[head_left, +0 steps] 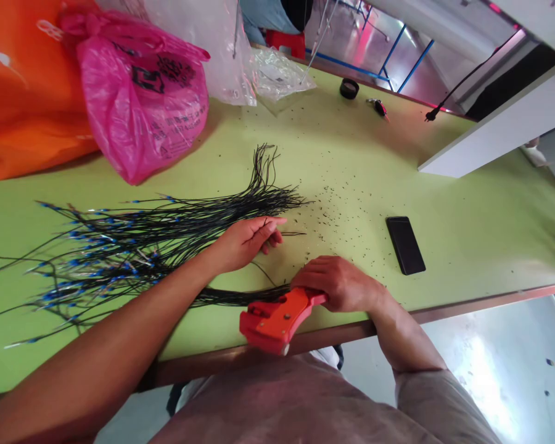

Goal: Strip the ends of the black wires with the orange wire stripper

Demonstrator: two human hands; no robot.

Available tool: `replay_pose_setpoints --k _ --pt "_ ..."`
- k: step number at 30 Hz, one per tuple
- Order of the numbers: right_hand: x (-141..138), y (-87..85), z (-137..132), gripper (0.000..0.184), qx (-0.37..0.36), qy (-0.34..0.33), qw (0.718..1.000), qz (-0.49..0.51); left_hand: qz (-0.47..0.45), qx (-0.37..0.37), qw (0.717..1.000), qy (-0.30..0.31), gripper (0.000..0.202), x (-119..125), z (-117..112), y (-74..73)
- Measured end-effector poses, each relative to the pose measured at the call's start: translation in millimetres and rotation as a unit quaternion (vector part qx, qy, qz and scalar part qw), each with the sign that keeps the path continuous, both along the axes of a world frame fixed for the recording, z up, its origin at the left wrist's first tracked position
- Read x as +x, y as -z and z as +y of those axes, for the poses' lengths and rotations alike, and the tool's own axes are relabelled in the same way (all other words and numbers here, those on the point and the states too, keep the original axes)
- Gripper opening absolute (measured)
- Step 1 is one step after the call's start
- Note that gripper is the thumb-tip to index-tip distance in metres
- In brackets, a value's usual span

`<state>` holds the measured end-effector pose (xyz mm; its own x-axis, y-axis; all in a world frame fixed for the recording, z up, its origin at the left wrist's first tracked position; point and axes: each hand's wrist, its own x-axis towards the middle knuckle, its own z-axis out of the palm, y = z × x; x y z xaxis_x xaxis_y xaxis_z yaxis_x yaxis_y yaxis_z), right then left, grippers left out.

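Note:
My left hand (250, 240) rests on a spread bundle of thin black wires (176, 222) with blue tips at their far left ends, its fingers curled round a single wire that sticks out to the right. My right hand (337, 282) grips the handle of a red wire stripper (275, 320) at the near edge of the green table (467, 203). A second, tighter bunch of black wires (240, 296) lies just left of the stripper's head.
A black phone (405, 244) lies right of my hands. Small wire scraps litter the table's middle. A pink bag (143, 92), an orange bag (23, 92) and clear plastic bags (240, 55) stand at the back left. A white shelf (494, 123) juts in from the right.

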<state>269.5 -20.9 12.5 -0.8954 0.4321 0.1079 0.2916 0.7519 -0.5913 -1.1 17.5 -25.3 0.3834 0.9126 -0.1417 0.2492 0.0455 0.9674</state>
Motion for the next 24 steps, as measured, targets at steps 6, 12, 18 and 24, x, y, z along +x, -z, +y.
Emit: replay_pose_setpoints --k 6,12,18,24 --pt "-9 -5.4 -12 0.025 -0.005 -0.056 0.995 -0.082 0.081 0.037 0.996 -0.005 0.07 2 0 -1.0" --pt "10 -8.7 2 0.03 -0.083 -0.013 0.996 0.005 0.061 0.051 0.997 -0.001 0.058 3 -2 -1.6" --pt "27 -15.8 18 0.03 -0.238 0.18 0.952 0.067 -0.003 0.007 1.0 -0.001 0.043 -1 -2 7.2" --pt "27 -6.0 25 0.041 -0.419 0.193 0.876 0.143 0.002 0.016 1.0 -0.009 0.046 4 -2 -5.9"
